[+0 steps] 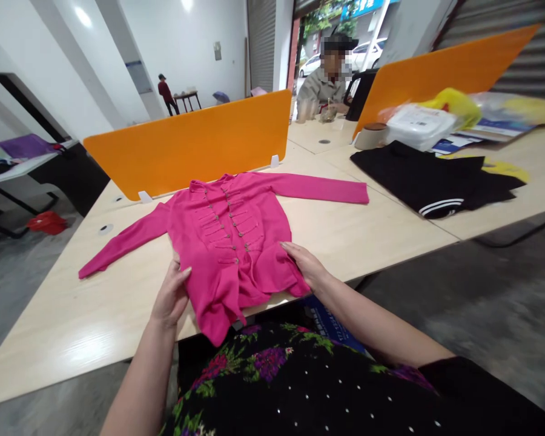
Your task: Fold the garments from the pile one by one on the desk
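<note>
A bright pink long-sleeved cardigan [229, 233] with a buttoned front lies face up on the light wooden table [95, 303], both sleeves spread out sideways. Its hem hangs a little over the table's near edge. My left hand [171, 293] rests on the garment's lower left edge, thumb on the fabric. My right hand [305, 264] lies flat on the lower right edge, fingers pressing the cloth. Neither hand has the cloth lifted.
An orange divider [195, 142] stands behind the cardigan. A black garment with white stripes [431, 178] lies to the right, beside a white bag [420, 126] and papers. A seated person [329, 79] is beyond; another person [166, 94] stands far back.
</note>
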Demonstrator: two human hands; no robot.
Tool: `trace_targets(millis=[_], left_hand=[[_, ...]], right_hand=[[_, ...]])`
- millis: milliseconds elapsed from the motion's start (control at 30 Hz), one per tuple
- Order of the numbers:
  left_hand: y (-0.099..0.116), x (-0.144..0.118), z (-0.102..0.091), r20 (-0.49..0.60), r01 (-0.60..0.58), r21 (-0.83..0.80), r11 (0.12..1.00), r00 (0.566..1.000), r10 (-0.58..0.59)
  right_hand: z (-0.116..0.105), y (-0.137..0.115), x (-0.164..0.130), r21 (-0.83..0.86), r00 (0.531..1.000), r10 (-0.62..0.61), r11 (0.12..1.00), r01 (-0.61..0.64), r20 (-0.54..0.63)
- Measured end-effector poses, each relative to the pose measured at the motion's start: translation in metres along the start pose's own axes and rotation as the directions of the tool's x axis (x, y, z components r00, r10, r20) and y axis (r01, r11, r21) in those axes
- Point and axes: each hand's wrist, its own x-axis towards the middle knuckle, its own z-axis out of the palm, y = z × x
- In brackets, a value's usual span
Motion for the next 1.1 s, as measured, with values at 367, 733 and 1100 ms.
trace_targets(millis=[367,733,1100], left_hand=[[-0.007,-0.056,-0.045,0.384,-0.368,0.921,-0.129,0.8,0.461],[-0.032,-0.07,-0.048,0.661,-0.673,0.738,0.053,0.736,0.147],[-0.002,-0.059,-0.013,0.107,-0.242,0.582,0.777,0.969,0.222]], right_hand=[[-0.008,-0.012,-0.013,-0.22,0.971,-0.097,0.964,0.146,0.22],[-0.021,0.006,-0.041,-0.582,0.705,-0.265,0.415,0.699,0.658],[0.0,-0.019,-0.031,0.045,0.991,-0.102,0.994,0.099,0.081]])
